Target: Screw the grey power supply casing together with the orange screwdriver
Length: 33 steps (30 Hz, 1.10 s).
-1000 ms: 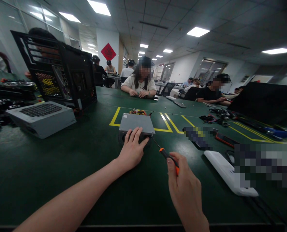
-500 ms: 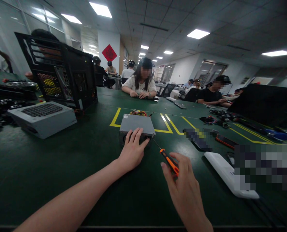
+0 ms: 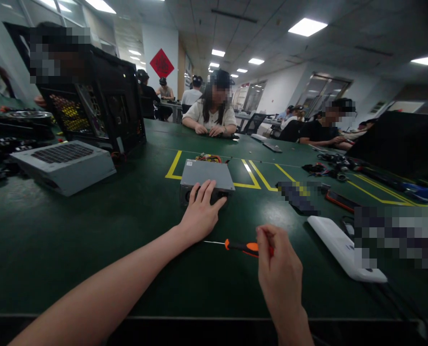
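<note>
A grey power supply unit (image 3: 207, 173) sits on the green table in front of me, its bundle of coloured cables behind it. My left hand (image 3: 202, 211) rests against its near face, fingers spread and reaching over the top front edge, thumb at the right. To the right and nearer, my right hand (image 3: 280, 259) is closed around the handle end of an orange and black screwdriver (image 3: 240, 246). The screwdriver's thin shaft points left, below my left wrist, apart from the power supply unit. The handle's far end is hidden in my fingers.
Another grey power supply unit (image 3: 67, 166) lies left, before a black computer case (image 3: 109, 103). Yellow tape (image 3: 248, 185) marks the table. A white power strip (image 3: 343, 250) and cables (image 3: 329, 166) are on the right. A person (image 3: 214, 115) sits opposite.
My right hand has closed its fingers on the screwdriver. The screwdriver has swung from pointing up at the power supply unit to pointing left, nearer me. My left hand stays on the unit.
</note>
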Available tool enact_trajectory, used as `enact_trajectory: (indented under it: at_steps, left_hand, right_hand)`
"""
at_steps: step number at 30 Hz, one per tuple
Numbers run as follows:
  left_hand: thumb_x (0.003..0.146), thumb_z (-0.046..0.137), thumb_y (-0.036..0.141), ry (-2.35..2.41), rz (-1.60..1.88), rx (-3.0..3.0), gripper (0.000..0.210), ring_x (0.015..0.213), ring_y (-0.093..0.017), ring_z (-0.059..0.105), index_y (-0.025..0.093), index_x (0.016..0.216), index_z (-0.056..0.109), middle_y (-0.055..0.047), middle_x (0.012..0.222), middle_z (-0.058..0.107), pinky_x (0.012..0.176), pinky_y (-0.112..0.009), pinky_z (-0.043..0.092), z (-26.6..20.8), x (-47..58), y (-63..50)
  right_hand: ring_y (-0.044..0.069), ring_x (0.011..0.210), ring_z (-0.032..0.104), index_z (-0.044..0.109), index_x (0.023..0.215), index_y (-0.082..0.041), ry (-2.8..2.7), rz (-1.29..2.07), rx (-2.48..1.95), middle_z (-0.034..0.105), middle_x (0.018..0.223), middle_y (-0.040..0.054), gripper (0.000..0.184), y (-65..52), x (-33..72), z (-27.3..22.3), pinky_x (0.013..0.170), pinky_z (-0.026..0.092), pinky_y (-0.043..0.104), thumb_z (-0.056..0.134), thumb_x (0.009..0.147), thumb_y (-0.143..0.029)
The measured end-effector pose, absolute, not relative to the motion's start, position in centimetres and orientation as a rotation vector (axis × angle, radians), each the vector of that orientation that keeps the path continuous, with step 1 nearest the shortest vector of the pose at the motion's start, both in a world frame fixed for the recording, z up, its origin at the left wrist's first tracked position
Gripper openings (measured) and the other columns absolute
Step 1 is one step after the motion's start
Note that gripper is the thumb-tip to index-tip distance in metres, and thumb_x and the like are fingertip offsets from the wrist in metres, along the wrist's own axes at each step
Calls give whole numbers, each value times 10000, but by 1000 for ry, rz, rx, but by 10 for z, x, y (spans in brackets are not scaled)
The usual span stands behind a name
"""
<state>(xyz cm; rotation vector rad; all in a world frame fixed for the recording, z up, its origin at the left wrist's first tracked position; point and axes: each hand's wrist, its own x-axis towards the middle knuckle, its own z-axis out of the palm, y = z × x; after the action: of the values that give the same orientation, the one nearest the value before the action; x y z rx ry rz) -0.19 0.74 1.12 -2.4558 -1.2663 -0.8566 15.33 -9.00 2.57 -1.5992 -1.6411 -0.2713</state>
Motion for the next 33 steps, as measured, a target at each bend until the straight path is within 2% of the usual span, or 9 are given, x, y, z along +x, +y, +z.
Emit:
enact_trajectory:
  at_steps: [5,10,12,15,17,20,24,27,33]
  left_hand:
    - [802,481,207,-1278,-898,-2480,326,1301,-288,174,250,1117,552,-95,1385,262,1052,-503,145,13,-3,7]
    - [859,403,365,-1134,-975,-2615,294,1304,-275,160,246,1067,573,-75,1402,238,1046,-518,100,20,-3,-3]
    - [860,404,388,-918,-894,-2751,296,1271,-256,242,232,1044,576,-78,1361,321,1041,-503,111,20,-1,-6]
    - [878,398,277,-687,-700,-2929,227,1058,-178,471,197,1002,571,-58,1085,564,968,-393,269,14,4,-5]
    - [873,397,187,-706,-652,-2980,206,912,-147,526,190,1008,553,-28,930,611,846,-320,343,9,6,-1]
    - [861,412,163,-806,-710,-2971,191,839,-138,535,181,1014,525,-20,901,620,730,-286,349,4,7,3]
    - [848,429,173,-861,-754,-2961,114,761,-135,531,168,928,510,-12,836,605,665,-276,339,5,4,3]
    - [849,414,169,-856,-773,-2955,98,740,-135,518,164,895,501,-12,806,587,669,-279,343,8,4,1]
    - [858,406,252,-1259,-1101,-2642,270,922,-192,470,151,1108,419,-82,1013,506,797,-340,389,4,7,2]
  right_hand:
    - [163,674,625,498,899,-179,-1508,-374,-1621,634,807,56,231,-88,162,22,572,442,249,337,888,-344]
    - [177,698,628,503,945,-169,-1399,-387,-1663,652,842,64,223,-89,177,25,588,432,261,359,883,-327]
    - [182,691,622,504,950,-165,-1344,-392,-1669,651,829,64,221,-90,181,28,586,429,269,373,878,-328]
    - [175,690,613,517,935,-174,-1262,-374,-1603,636,825,57,202,-94,182,30,601,442,276,430,856,-338]
    - [160,697,612,525,929,-185,-1276,-253,-1476,618,855,54,189,-98,177,31,600,466,265,479,832,-340]
    - [144,707,614,515,951,-195,-1432,23,-1285,597,886,50,191,-104,165,30,603,497,254,501,817,-331]
    - [128,571,583,531,938,-195,-1652,187,-1444,612,779,23,239,-104,152,32,535,484,255,546,779,-373]
    - [140,632,611,558,905,-198,-1763,314,-1450,639,816,26,196,-102,150,34,566,495,252,557,771,-340]
    - [142,745,619,561,833,-209,-1575,-121,-1415,639,825,15,64,-101,162,35,678,497,258,530,784,-236]
